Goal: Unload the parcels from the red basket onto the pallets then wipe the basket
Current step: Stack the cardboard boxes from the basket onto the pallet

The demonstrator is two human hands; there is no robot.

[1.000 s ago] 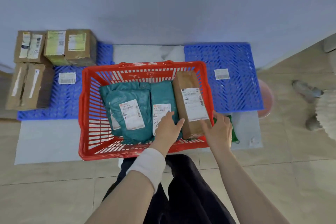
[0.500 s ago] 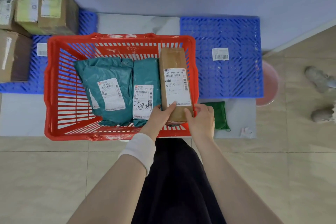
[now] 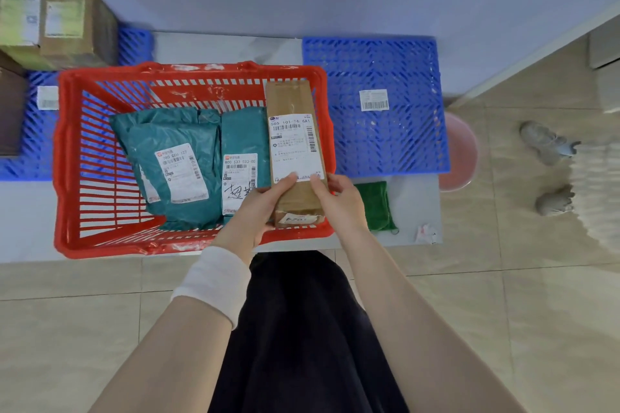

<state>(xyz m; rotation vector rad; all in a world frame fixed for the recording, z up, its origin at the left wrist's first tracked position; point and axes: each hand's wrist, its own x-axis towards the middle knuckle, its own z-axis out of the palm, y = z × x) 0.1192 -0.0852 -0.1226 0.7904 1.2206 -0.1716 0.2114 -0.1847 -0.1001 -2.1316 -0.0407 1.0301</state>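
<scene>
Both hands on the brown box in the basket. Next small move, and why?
Probably lift the brown box clear of the red basket rim and carry it right to the blue pallet. The left hand and right hand grip its near end, and that pallet holds no parcels.

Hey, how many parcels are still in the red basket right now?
3: a large teal bag at centre-left, a narrower teal bag beside it, and a long brown box at the right, gripped by both hands. Smaller ones may be hidden underneath.
</scene>
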